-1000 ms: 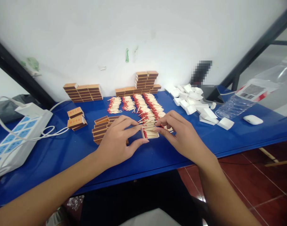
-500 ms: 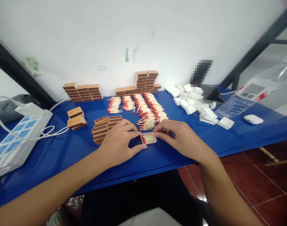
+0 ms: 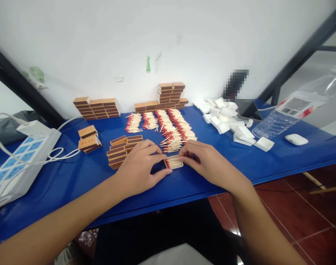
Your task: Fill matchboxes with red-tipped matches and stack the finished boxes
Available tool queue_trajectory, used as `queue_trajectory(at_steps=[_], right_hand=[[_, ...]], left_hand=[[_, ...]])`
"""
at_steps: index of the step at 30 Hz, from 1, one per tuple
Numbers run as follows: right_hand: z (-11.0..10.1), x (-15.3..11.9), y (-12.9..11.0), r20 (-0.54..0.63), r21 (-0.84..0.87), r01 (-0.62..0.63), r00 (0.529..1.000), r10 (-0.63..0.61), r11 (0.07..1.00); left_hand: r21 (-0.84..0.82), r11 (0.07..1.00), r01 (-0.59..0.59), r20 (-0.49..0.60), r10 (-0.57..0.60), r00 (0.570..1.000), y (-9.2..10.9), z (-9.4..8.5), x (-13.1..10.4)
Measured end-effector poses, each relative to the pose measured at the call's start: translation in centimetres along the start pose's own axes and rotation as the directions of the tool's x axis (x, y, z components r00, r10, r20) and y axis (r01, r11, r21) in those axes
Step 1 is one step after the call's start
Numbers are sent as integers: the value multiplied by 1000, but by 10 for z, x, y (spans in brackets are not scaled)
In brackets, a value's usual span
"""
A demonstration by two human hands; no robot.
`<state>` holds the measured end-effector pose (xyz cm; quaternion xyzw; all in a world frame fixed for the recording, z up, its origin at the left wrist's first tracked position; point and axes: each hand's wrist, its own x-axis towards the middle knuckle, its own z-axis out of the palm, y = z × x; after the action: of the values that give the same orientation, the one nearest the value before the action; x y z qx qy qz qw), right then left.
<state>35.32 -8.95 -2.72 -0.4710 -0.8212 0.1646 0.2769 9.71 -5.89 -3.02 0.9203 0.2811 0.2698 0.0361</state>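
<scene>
bracing white tray [image 3: 175, 168] on blue table [image 3: 85, 165] between thumb and fingers of left hand [image 3: 142, 165] | touching right end with right hand [image 3: 209, 162], cannot tell if pinching matches [image 3: 174, 162] | apparently evening matches inside, next calling for light, level pressing

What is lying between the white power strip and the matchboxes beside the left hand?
A white cable and a small group of matchboxes lie there, in the head view.
</scene>
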Motion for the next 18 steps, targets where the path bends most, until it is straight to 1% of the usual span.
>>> queue_trajectory(at_steps=[6,12,18], right_hand=[[2,0,-2,9,-9,-5,1000,5,1000],[0,-1,-4,-5,-47,-26,1000,25,999],[3,0,-2,-6,-42,-20,1000,20,999]], left_hand=[[-8,1000,-12,-8,12,1000,-1,1,0],[-25,1000,-3,8,3,1000,-1,0,0],[-29,1000,-5,21,6,1000,-1,-1,0]])
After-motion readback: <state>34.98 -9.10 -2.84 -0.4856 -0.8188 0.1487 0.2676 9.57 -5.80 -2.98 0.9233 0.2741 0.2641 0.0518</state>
